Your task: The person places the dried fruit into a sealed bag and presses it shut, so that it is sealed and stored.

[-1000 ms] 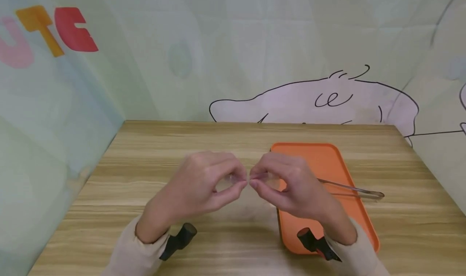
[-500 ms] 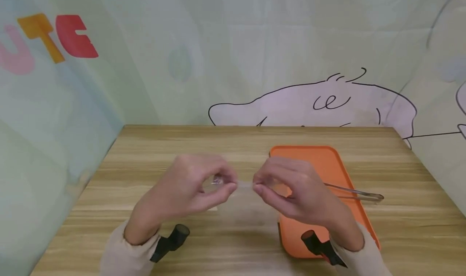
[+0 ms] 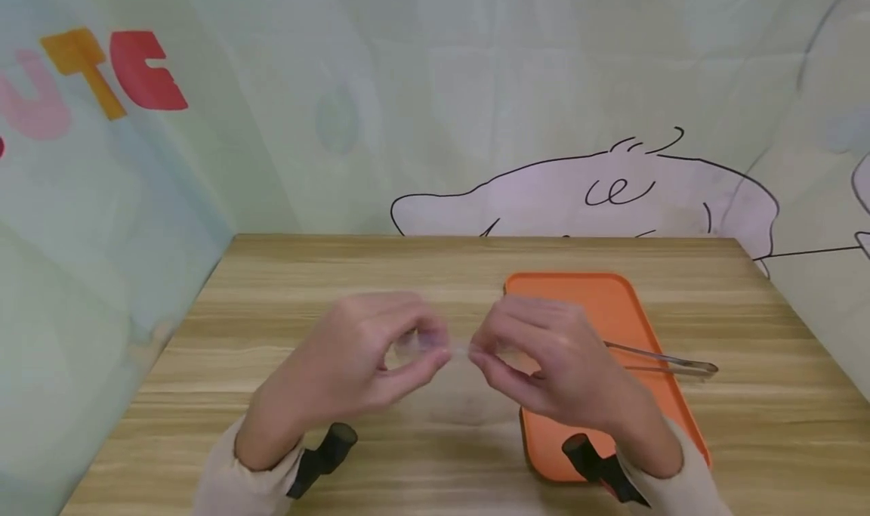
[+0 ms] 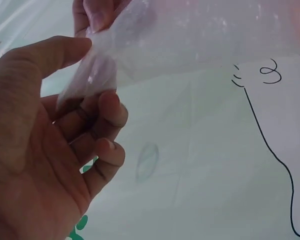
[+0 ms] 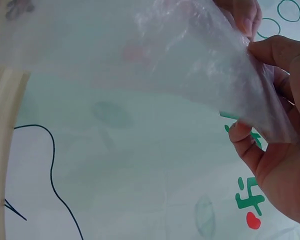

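A clear, thin plastic bag (image 3: 462, 403) hangs between my two hands over the table. In the head view my left hand (image 3: 360, 350) pinches its upper edge between thumb and fingers. Just to the right, my right hand (image 3: 550, 353) pinches the same edge, with a small gap between the two sets of fingertips. The left wrist view shows the crinkled film (image 4: 190, 40) passing between thumb and fingers. Seen from the right wrist, the sheet (image 5: 180, 60) spreads away from the pinch. Whether the bag's mouth is parted cannot be made out.
Partly behind my right hand lies an orange tray (image 3: 578, 293). Metal tongs (image 3: 669, 362) lie across it, their bent end past its right rim. The wooden table (image 3: 326, 263) meets a printed cloth wall (image 3: 435, 108) at its back and left.
My hands, nearly touching a second ago, drew apart, the left going leftward and baring the bag's edge between them. Since then the left hand has come slightly back toward the right.
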The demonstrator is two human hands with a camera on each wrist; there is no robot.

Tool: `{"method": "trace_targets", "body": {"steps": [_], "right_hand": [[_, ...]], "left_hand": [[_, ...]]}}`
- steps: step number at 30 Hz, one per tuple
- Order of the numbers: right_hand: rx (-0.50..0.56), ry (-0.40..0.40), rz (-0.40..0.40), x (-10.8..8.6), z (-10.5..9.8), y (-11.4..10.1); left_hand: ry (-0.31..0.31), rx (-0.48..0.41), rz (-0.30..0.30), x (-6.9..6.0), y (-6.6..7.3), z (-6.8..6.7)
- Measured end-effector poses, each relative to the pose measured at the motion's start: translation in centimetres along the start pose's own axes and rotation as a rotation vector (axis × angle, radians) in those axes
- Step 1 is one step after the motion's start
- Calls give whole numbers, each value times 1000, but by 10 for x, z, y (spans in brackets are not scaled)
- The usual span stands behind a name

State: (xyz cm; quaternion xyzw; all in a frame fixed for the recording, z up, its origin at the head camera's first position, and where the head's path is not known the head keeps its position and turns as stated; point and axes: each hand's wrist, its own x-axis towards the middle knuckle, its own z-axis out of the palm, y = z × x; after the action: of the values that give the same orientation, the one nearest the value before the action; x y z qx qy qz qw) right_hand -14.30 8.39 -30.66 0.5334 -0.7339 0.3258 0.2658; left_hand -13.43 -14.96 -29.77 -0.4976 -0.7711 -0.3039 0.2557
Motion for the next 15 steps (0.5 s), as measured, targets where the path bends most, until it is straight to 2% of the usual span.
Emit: {"method": "trace_targets", "body": {"steps": [3,7,11,15], "right_hand": [[-20,-28,23,0,-3,-1],[-81,-79,28,1,-8,-3],[-67,-102,0,3,-9,-4],[-39,-133,-21,6,-9,-8]], "left_hand": [[-2,2,17,-1,-1,-2],[19,-3,75,5,-3,5],[42,-30,98,9,-1,9],[69,-43,119,6,6,9]]}}
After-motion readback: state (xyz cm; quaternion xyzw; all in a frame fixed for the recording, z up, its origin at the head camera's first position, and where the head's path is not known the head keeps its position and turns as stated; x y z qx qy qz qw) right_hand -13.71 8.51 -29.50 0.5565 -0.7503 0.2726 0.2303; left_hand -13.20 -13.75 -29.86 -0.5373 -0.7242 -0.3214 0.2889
